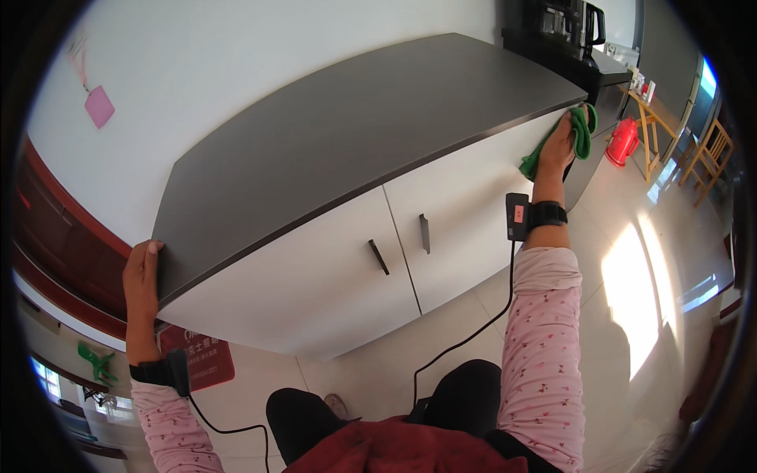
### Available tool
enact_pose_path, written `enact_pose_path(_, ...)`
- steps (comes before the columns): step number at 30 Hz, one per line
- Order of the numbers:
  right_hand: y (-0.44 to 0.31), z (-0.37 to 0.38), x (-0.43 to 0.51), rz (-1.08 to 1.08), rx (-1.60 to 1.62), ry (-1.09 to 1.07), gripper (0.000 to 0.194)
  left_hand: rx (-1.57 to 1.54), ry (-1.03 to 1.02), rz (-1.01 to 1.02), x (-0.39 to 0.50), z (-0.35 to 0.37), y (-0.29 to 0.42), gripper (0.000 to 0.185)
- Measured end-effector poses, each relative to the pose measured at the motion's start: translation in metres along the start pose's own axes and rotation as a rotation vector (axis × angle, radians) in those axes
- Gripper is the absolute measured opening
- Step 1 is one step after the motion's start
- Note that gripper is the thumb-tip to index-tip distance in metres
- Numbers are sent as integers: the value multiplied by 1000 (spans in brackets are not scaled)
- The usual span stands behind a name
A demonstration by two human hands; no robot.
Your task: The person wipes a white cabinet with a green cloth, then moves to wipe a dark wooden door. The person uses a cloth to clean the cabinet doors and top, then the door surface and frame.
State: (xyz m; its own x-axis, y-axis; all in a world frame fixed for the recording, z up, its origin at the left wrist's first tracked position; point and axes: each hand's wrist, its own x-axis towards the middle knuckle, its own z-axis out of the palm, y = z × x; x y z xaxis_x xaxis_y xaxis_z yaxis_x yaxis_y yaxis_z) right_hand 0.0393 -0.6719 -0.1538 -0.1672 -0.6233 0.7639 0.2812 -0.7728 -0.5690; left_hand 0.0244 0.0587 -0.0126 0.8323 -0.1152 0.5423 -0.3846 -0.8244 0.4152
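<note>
A low cabinet with a dark grey top [366, 130] and white doors [307, 278] stands before me against the wall. My right hand [559, 142] holds a folded green cloth [584, 133] against the cabinet's right front corner, just under the top's edge. At the far left end, my left hand [142, 266] rests along the side edge of the top, with fingertips bent over the rim. Its palm side is hidden, so I cannot tell how firmly it grips. Two bar handles, one dark [378, 257] and one grey [424, 233], flank the gap between the doors.
A black stand [591, 71] with a coffee maker [568, 29] adjoins the cabinet's right end. Beyond it are a red thermos flask [622, 142] and a wooden chair [707, 156]. Black cables [467, 340] hang from both wrists. A red mat [204, 360] lies lower left.
</note>
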Motion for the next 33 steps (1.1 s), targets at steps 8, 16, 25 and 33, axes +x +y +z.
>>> enact_pose_path(8,-14,-15,-75,212,-3,32,58,4,-11,1,1,-2,-2,41)
enact_pose_path(16,-181,-13,-161,-327,-3,-345,55,194,-98,-115,7,-7,5,41)
enact_pose_path(25,-52,-45,-195,476,24,47,52,113,39,113,16,45,53,53)
enact_pose_path(33,-89,-12,-138,252,169,-68,52,155,103,-75,20,37,41,56)
